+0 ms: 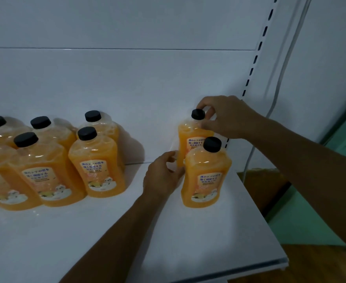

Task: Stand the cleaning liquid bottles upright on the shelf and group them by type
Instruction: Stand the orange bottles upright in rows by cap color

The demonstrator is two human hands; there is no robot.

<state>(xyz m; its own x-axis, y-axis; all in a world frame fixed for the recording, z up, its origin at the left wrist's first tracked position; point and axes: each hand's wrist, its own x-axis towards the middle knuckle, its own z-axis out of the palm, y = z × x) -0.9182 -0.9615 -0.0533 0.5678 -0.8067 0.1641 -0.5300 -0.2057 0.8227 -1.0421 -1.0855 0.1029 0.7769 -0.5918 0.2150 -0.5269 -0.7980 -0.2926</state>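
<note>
Right hand (225,117) pinches black cap of rear bottle (190,137) at right end of white shelf (219,242), likely steadying it upright against back panel. Left hand (161,176), fingers (171,158) curled round that bottle's lower side, seemingly guiding its base. Front bottle (205,176) stands upright just before it. Cluster of matching bottles (97,162), orange liquid, black caps, Japanese labels, stands well apart at left.

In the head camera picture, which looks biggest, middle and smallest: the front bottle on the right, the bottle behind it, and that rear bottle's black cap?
1. Front right bottle, though nearness may flatter it.
2. Rear bottle, partly hidden; probably the same type.
3. Rear bottle's cap, pinched by the right hand.
</note>
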